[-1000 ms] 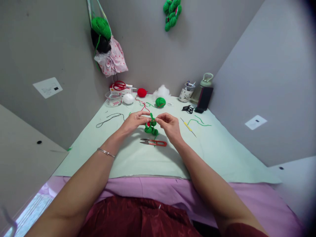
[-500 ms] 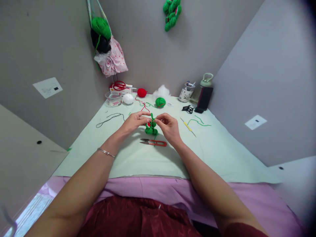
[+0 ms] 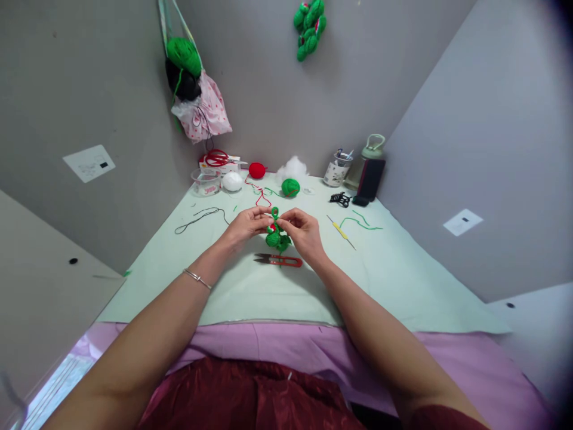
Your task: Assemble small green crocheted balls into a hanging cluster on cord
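A small green crocheted piece (image 3: 273, 240) with a red-and-white patch hangs between my two hands, a green loop standing up at its top. From the left, my left hand (image 3: 248, 226) pinches it just below the loop. My right hand (image 3: 304, 230) grips it from the other side, thumb and forefinger pressed together. Both sets of fingertips meet and partly hide the spot they hold. Just under the piece lie thread snips (image 3: 289, 261) with orange handles, blades pointing left.
Behind my hands are a green yarn ball (image 3: 290, 187), red yarn (image 3: 257, 171), white stuffing (image 3: 293, 170) and a clear tub (image 3: 206, 184). A yellow-handled crochet hook (image 3: 341, 231) lies right, dark cord (image 3: 197, 220) left. A cup of pens (image 3: 336, 172) and a bottle (image 3: 372, 149) stand at the back.
The green loop at the top has turned and now shows its round opening. The crocheted piece has twisted a little, showing less of its red-and-white patch. Both hands keep their pinch.
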A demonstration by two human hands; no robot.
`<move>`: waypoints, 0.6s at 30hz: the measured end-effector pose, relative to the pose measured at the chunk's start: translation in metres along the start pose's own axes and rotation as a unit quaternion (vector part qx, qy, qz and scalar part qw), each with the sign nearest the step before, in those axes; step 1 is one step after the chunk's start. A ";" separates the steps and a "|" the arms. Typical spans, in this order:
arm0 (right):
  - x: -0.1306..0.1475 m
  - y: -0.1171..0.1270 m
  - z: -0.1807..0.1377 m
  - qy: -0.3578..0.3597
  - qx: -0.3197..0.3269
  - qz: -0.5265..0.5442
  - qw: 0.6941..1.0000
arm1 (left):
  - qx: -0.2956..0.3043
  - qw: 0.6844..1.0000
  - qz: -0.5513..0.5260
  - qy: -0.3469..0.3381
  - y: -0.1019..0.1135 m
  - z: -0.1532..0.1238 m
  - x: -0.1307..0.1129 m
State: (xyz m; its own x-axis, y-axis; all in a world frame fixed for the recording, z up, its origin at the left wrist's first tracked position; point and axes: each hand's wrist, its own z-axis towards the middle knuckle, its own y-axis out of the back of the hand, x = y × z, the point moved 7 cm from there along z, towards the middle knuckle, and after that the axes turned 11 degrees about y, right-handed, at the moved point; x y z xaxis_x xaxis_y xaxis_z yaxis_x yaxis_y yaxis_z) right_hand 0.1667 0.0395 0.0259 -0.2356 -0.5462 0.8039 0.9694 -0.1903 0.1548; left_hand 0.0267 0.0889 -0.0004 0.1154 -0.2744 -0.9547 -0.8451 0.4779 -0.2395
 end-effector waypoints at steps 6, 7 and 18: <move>0.011 0.000 0.000 0.037 0.027 -0.048 0.998 | -0.017 1.000 -0.015 0.007 0.001 -0.003 -0.003; 0.012 0.001 0.000 0.047 0.028 -0.066 0.996 | -0.021 1.000 -0.016 0.005 0.002 -0.003 -0.003; 0.004 -0.003 -0.003 0.024 0.053 -0.151 0.987 | -0.046 0.998 -0.044 0.001 -0.001 0.000 0.009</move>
State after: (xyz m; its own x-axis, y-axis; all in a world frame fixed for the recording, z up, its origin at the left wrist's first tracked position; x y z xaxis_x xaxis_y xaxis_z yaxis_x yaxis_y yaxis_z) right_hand 0.1627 0.0355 0.0276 -0.5155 -0.5158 0.6843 0.8556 -0.2658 0.4442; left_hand 0.0288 0.0862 -0.0093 0.1913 -0.3133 -0.9302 -0.8759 0.3732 -0.3059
